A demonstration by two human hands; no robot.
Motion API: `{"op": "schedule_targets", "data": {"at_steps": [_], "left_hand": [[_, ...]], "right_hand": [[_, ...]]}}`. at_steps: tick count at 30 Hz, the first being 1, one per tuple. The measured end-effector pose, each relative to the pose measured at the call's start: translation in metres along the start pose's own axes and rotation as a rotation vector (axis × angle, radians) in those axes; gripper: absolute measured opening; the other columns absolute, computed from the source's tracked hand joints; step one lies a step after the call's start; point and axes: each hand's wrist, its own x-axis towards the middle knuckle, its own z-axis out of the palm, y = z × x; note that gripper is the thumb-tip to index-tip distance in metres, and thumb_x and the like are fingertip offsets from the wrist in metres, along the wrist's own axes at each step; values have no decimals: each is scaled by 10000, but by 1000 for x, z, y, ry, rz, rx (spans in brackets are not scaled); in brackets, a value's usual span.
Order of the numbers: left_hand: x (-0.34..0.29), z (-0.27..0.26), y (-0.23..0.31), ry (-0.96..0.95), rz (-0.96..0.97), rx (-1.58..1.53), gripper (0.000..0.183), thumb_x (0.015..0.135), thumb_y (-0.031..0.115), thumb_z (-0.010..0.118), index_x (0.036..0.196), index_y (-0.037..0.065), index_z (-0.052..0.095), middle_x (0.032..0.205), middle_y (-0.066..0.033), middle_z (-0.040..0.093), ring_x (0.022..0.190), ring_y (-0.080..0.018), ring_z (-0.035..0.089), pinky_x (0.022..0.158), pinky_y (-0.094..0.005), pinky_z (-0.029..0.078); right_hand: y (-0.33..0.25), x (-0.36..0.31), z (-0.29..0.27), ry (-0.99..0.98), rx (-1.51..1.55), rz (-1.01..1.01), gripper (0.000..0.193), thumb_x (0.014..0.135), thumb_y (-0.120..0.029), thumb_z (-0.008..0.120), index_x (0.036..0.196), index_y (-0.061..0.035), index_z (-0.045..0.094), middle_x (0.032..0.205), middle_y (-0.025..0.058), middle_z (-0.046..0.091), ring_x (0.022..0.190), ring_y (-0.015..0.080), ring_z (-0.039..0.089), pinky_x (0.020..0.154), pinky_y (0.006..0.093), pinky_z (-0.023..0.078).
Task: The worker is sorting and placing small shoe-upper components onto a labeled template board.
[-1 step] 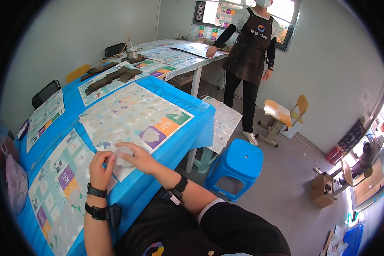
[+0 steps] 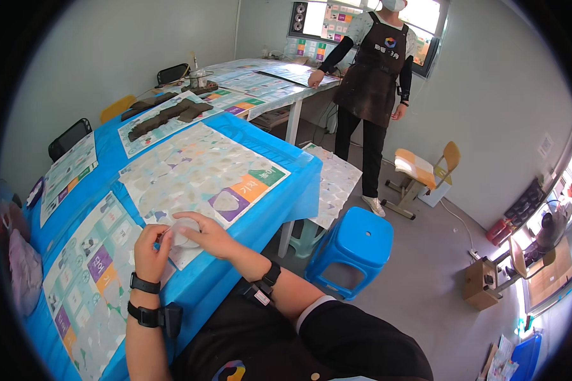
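Note:
Close to the near edge of the table, both hands meet on a small whitish, translucent round piece (image 2: 183, 232). My left hand (image 2: 150, 252) pinches its left side with thumb and fingertips. On the other side, my right hand (image 2: 211, 239) has its thumb and fingers curled round it. The fingers partly cover the piece, so its exact kind is unclear. Just beyond my hands lies a printed sheet (image 2: 235, 161) dotted with many pale, petal-like pieces. Another printed sheet (image 2: 82, 267) is beneath and left of my left wrist.
A blue cover (image 2: 302, 166) drapes the table. Dark brown strips (image 2: 165, 120) rest on a farther sheet. A blue stool (image 2: 362, 238) stands right of the table, beside a low paper-covered surface (image 2: 337, 178). A person in a dark apron (image 2: 372, 82) stands at the far table, one hand on it.

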Motion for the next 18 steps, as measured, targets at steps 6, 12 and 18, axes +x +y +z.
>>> {"op": "schedule_targets", "data": {"at_steps": [6,12,18], "left_hand": [[-1,4,-5,31,-50,-8,86,847,72,535,886,-4,547,757,-106,565,650,-197,541,608,-275,433],[-3,1,-10,154,-150,-41,128,884,118,500,921,-2,525,783,-126,578,708,-225,580,640,-296,447],[-2,-1,-11,141,-106,23,127,871,120,510,929,12,539,849,-177,582,778,-334,585,671,-334,458]], "right_hand": [[7,-2,-1,39,157,-21,349,904,-189,506,1233,-73,487,1172,108,503,1059,163,470,894,286,380],[-2,-14,12,92,197,-389,418,873,-98,545,1223,-94,317,1120,140,502,1047,182,484,846,316,419],[-93,-69,-29,12,188,-592,712,739,-24,688,1250,-186,220,1133,186,432,830,182,525,633,283,459]]}}
